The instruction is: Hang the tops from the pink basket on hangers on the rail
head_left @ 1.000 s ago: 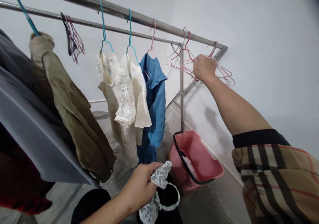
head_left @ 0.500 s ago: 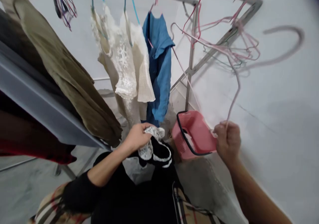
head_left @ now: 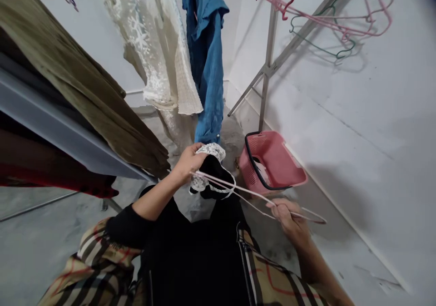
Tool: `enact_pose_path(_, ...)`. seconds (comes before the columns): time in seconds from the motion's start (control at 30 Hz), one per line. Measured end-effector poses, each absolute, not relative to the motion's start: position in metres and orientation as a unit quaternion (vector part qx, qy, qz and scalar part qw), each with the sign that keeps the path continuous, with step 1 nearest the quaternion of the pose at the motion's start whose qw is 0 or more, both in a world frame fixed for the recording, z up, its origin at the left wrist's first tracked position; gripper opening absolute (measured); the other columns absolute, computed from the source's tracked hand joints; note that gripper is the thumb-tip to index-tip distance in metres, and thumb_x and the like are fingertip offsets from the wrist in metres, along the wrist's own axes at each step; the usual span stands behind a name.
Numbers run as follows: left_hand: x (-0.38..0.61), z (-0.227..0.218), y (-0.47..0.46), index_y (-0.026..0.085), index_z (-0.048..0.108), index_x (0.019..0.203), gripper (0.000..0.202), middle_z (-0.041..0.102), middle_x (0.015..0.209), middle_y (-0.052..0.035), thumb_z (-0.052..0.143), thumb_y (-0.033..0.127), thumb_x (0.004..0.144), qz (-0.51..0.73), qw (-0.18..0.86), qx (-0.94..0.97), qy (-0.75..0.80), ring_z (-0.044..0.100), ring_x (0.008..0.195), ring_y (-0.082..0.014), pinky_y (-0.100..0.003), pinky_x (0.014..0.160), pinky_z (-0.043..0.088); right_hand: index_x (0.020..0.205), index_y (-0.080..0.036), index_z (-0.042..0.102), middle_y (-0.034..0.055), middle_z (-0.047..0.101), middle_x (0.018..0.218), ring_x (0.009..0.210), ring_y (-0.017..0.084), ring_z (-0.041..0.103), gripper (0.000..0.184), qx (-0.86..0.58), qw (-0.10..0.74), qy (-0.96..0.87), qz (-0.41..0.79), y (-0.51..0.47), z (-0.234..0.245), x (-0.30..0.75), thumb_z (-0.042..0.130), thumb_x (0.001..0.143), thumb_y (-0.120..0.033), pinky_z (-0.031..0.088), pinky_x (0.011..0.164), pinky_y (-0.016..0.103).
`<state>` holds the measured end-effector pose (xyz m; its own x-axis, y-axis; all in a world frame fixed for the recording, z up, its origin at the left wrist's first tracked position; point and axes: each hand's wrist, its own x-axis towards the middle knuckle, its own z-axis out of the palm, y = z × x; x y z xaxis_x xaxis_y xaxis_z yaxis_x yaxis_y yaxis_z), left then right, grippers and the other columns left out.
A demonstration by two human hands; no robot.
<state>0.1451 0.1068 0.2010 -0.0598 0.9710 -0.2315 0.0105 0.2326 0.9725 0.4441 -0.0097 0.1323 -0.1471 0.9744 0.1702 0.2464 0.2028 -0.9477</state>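
Left hand (head_left: 186,163) pinches the black lace-trimmed garment (head_left: 213,172) at its collar, closed on the cloth | Right hand (head_left: 288,215) wraps the pink hanger (head_left: 238,189), closed on its hook end | Hanger tip touches the collar opening | Advice: keep the neckline spread and taut, feeding one hanger arm in level.

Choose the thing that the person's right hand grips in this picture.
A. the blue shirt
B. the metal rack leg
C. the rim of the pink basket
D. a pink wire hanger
D: the right hand is closed on the pink wire hanger, which reaches toward the black lace-trimmed garment in the left hand.
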Motion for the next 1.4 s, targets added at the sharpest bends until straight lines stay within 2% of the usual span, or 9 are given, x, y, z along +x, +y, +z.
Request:
enact_pose_path(0.2, 0.142, 0.208, 0.103, 0.015, 0.067, 0.086, 0.025, 0.063, 0.061, 0.0025, 0.06, 0.028, 0.065, 0.454, 0.487, 0.452, 0.594, 0.058, 0.054, -0.0137, -0.022, 0.052, 0.045, 0.101, -0.017, 0.072, -0.0008, 0.045, 0.057, 0.049, 0.01, 0.04, 0.039, -0.512, 0.378, -0.635, 0.439, -0.015, 0.141, 0.44, 0.044, 0.098, -0.043, 0.031, 0.044, 0.024)
enact_pose_path(0.4, 0.136, 0.211, 0.091, 0.016, 0.075, 0.098, 0.031, 0.077, 0.091, -0.0052, 0.058, 0.029, 0.075, 0.405, 0.263, 0.628, 0.61, 0.071, 0.086, -0.0232, -0.029, 0.075, 0.052, 0.102, -0.018, 0.071, 0.0024, 0.057, 0.065, 0.055, 0.012, 0.05, 0.037, -0.522, 0.408, -0.649, 0.373, -0.008, 0.152, 0.42, 0.044, 0.098, -0.042, 0.041, 0.049, 0.024)
enact_pose_path(0.6, 0.143, 0.217, 0.075, 0.02, 0.075, 0.104, 0.032, 0.077, 0.101, -0.0059, 0.056, 0.025, 0.08, 0.378, 0.194, 0.67, 0.609, 0.072, 0.094, -0.0244, -0.03, 0.08, 0.052, 0.098, -0.019, 0.072, 0.0048, 0.07, 0.08, 0.068, 0.015, 0.063, 0.035, -0.49, 0.383, -0.7, 0.353, 0.004, 0.17, 0.398, 0.043, 0.098, -0.04, 0.052, 0.065, 0.026)
enact_pose_path(0.83, 0.175, 0.206, 0.03, 0.023, 0.069, 0.114, 0.039, 0.074, 0.09, -0.003, 0.053, 0.014, 0.08, 0.254, 0.173, 0.829, 0.468, 0.069, 0.08, -0.0167, -0.025, 0.07, 0.051, 0.072, -0.02, 0.063, 0.0032, 0.059, 0.062, 0.056, 0.015, 0.05, 0.049, -0.423, 0.454, -0.682, 0.387, 0.035, 0.141, 0.346, 0.042, 0.094, -0.059, 0.043, 0.056, 0.028)
enact_pose_path(0.93, 0.165, 0.218, 0.025, 0.025, 0.066, 0.119, 0.04, 0.072, 0.092, -0.0043, 0.053, 0.013, 0.083, 0.212, 0.055, 0.874, 0.434, 0.065, 0.08, -0.0171, -0.027, 0.072, 0.049, 0.064, -0.02, 0.055, 0.0005, 0.05, 0.054, 0.05, 0.013, 0.042, 0.053, -0.429, 0.481, -0.65, 0.402, 0.045, 0.137, 0.343, 0.043, 0.091, -0.065, 0.038, 0.051, 0.028)
enact_pose_path(1.07, 0.14, 0.251, 0.039, 0.033, 0.065, 0.122, 0.042, 0.069, 0.11, -0.0062, 0.057, 0.016, 0.085, 0.206, -0.103, 0.867, 0.441, 0.062, 0.095, -0.0213, -0.035, 0.088, 0.045, 0.066, -0.019, 0.058, -0.0009, 0.046, 0.055, 0.051, 0.011, 0.04, 0.045, -0.411, 0.468, -0.67, 0.403, 0.058, 0.164, 0.354, 0.047, 0.094, -0.053, 0.036, 0.053, 0.027)
enact_pose_path(1.23, 0.12, 0.279, 0.052, 0.036, 0.063, 0.127, 0.045, 0.065, 0.076, -0.0008, 0.052, 0.022, 0.086, 0.146, -0.067, 0.873, 0.46, 0.059, 0.064, -0.0152, -0.024, 0.059, 0.039, 0.08, -0.021, 0.067, 0.0013, 0.059, 0.067, 0.065, 0.015, 0.055, 0.032, -0.355, 0.474, -0.72, 0.362, 0.077, 0.206, 0.362, 0.052, 0.093, -0.046, 0.047, 0.067, 0.03)
enact_pose_path(1.33, 0.111, 0.287, 0.047, 0.036, 0.066, 0.124, 0.044, 0.066, 0.077, 0.0006, 0.049, 0.025, 0.085, 0.185, -0.088, 0.842, 0.498, 0.059, 0.061, -0.0131, -0.021, 0.051, 0.032, 0.101, -0.022, 0.065, 0.007, 0.062, 0.097, 0.098, 0.021, 0.058, 0.025, -0.402, 0.561, -0.686, 0.23, 0.075, 0.195, 0.362, 0.06, 0.088, -0.043, 0.047, 0.091, 0.038)
enact_pose_path(1.4, 0.105, 0.293, 0.041, 0.035, 0.067, 0.123, 0.042, 0.067, 0.078, 0.0016, 0.048, 0.025, 0.087, 0.216, -0.127, 0.822, 0.512, 0.061, 0.063, -0.0127, -0.021, 0.05, 0.031, 0.1, -0.022, 0.061, 0.0083, 0.057, 0.103, 0.105, 0.022, 0.054, 0.022, -0.46, 0.632, -0.611, 0.123, 0.067, 0.169, 0.36, 0.062, 0.086, -0.039, 0.043, 0.098, 0.041)
